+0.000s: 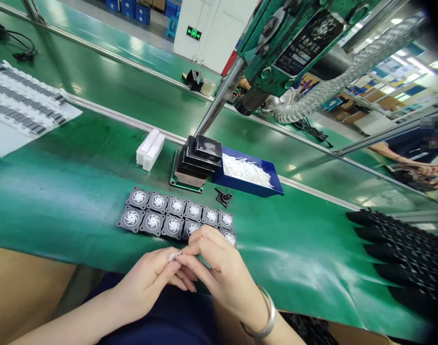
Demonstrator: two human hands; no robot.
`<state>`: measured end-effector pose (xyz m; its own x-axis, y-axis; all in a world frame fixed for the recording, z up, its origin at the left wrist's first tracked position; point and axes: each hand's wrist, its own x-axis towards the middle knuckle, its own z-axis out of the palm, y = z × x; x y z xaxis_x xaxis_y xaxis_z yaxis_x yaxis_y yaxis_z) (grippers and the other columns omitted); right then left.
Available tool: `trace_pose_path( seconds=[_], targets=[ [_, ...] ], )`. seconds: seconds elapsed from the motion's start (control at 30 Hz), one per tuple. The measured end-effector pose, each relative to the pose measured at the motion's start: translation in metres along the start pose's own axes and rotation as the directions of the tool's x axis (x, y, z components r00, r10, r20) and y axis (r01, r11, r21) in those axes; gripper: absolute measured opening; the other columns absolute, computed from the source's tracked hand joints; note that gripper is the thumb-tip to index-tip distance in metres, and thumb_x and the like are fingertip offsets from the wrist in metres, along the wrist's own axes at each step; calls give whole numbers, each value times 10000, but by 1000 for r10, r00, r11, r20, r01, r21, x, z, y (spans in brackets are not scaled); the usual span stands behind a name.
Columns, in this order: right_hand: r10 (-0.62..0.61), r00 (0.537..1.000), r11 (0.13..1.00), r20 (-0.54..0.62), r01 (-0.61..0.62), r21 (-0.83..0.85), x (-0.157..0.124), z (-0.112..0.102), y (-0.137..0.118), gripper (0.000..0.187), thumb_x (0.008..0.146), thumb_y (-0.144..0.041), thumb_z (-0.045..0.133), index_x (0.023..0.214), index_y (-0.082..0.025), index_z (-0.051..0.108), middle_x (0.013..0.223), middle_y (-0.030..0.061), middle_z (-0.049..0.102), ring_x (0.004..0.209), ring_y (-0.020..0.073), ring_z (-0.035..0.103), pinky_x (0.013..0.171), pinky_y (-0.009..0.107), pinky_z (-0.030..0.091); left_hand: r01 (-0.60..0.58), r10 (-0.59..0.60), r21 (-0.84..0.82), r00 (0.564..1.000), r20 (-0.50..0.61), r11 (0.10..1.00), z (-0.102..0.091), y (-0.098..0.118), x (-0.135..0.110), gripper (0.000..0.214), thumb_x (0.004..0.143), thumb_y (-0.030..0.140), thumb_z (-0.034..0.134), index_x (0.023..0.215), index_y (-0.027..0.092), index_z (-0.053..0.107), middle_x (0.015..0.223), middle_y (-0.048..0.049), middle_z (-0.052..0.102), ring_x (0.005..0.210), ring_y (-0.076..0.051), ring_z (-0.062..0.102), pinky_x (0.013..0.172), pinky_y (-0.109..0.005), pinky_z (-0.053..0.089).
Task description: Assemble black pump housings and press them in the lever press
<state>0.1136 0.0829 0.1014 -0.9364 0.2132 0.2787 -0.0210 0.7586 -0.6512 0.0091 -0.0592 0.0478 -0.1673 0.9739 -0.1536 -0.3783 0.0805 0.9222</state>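
Observation:
Over the bench's front edge, my left hand (152,278) holds a small white piece (173,257) between thumb and forefinger; its exact kind is too small to make out. My right hand (224,268), with a metal bangle on the wrist, meets it there, thumb and fingertips pinched on the same piece. Just beyond my hands lie two rows of square black fan frames (153,221) with white swirl-shaped rotors in them. My right hand hides part of the near row. A black part with a short post (223,197) lies behind the rows.
A green bench press (287,48) leans overhead, its black block base (199,158) behind the frames. Beside it are a blue bin (247,183) of thin white sticks and white blocks (150,149). Black parts (402,249) lie right, striped sheets (25,100) left. Another person's arm (395,153) shows far right.

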Motion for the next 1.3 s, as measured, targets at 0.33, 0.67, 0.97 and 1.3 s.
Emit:
trace_pose_path(
  seconds=[0.33, 0.67, 0.97, 1.3],
  targets=[
    [157, 959, 987, -235, -159, 9, 42, -19, 22, 106, 949, -203, 599, 989, -221, 696, 908, -18, 760, 826, 95, 712, 784, 199, 545, 100, -105, -57, 990, -98, 993, -11, -8, 0, 483, 962, 578, 476, 987, 120, 628, 903, -103, 693, 821, -222, 730, 771, -346, 606],
    [-10, 980, 971, -199, -38, -234, 58, -6, 30, 133, 952, -177, 576, 1015, -196, 692, 922, 28, 759, 830, 152, 709, 810, 298, 570, 125, -125, -27, 992, -29, 992, -17, -7, 3, 522, 959, 614, 436, 981, 121, 606, 933, -108, 668, 856, -232, 720, 798, -374, 592],
    [-60, 979, 967, -196, 8, -256, 60, -5, 31, 105, 951, -173, 576, 986, -190, 673, 900, 22, 740, 805, 141, 676, 790, 284, 532, 89, -89, -4, 995, 36, 996, -21, -8, 4, 470, 995, 538, 422, 1023, 129, 651, 964, -110, 689, 914, -235, 724, 823, -358, 593],
    [-71, 996, 924, -55, 45, -381, 63, -3, 37, 124, 956, -245, 586, 855, -180, 616, 790, 31, 668, 767, 168, 597, 734, 322, 476, 87, -86, -35, 995, 43, 996, -21, -12, 3, 471, 986, 549, 439, 1042, 131, 647, 970, -112, 701, 867, -227, 737, 796, -350, 601]
  ],
)
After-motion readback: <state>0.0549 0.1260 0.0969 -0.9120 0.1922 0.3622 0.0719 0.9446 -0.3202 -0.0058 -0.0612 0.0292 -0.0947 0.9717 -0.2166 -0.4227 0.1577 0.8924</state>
